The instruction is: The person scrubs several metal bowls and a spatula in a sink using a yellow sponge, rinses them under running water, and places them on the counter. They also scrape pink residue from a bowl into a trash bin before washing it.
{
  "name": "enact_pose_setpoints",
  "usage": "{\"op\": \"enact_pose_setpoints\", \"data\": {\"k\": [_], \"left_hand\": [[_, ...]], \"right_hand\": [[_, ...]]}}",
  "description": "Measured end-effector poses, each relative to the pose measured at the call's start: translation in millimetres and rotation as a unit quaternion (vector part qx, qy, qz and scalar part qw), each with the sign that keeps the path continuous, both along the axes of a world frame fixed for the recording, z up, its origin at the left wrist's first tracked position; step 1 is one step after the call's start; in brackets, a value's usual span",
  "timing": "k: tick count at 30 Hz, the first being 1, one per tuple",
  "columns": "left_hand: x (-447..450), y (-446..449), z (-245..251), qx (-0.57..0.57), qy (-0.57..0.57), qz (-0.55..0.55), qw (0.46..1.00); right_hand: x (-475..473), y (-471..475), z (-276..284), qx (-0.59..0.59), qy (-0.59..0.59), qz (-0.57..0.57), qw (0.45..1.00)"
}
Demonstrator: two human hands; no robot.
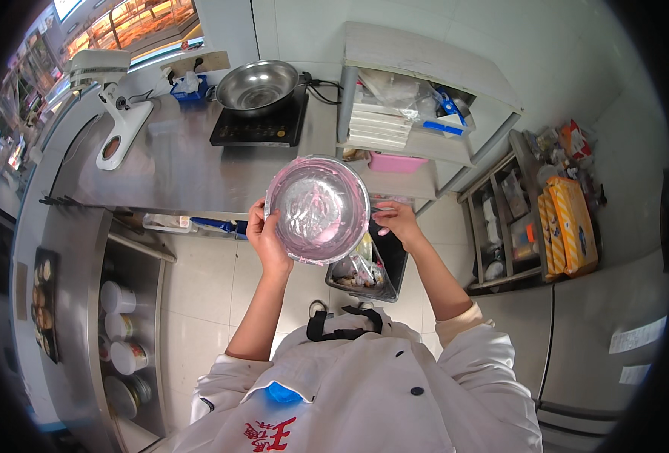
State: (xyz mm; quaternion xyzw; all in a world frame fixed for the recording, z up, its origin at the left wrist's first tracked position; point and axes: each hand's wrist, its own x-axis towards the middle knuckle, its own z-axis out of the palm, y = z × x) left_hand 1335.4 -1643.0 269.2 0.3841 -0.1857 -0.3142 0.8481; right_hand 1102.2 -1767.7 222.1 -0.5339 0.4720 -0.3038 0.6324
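Observation:
My left hand [269, 235] grips the left rim of a round metal mixing bowl [318, 209], thumb over the edge. Pink cream is smeared around the bowl's inner wall and over its bottom. Just right of the bowl is my right hand [396, 223], its fingers bent and apart, with a bit of pink on the fingertips; it holds nothing that I can see. Below and behind the bowl, a black bin [395, 286] stands on the floor with plastic wrappers and scraps in it, partly hidden by the bowl.
A steel counter [181, 164] bears a white stand mixer [116, 107], a steel wok [258, 85] and a black induction cooker [261, 127]. Shelves [430, 51] with boxes stand at the back right. A low rack [481, 187] and yellow boxes [569, 226] are at right; tubs [128, 357] fill a left undershelf.

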Motion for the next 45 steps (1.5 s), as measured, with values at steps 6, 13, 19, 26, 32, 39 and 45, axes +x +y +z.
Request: {"op": "enact_pose_setpoints", "data": {"k": [6,13,19,26,32,39,45], "left_hand": [[3,2,-2,0.002,-0.007,0.01,1.0],[5,5,-1,0.004,0.001,0.021,1.0],[8,5,-5,0.007,-0.012,0.027,1.0],[11,-1,-10,0.013,-0.005,0.029,0.999],[10,-6,-8,0.002,0.003,0.012,1.0],[10,-9,-11,0.001,-0.004,0.021,1.0],[12,-10,-12,0.002,-0.001,0.023,1.0]], "right_hand": [[1,1,4,-0.024,0.043,0.003,0.999],[5,-5,-4,-0.027,0.079,-0.01,0.996],[4,-9,-8,-0.008,0.068,0.002,0.998],[8,-6,-5,-0.052,0.059,0.013,0.997],[9,-12,-4,-0.013,-0.015,-0.018,1.0],[8,-16,-5,0.0,-0.021,0.005,1.0],[8,-21,-11,0.026,-0.037,0.03,0.999]]}}
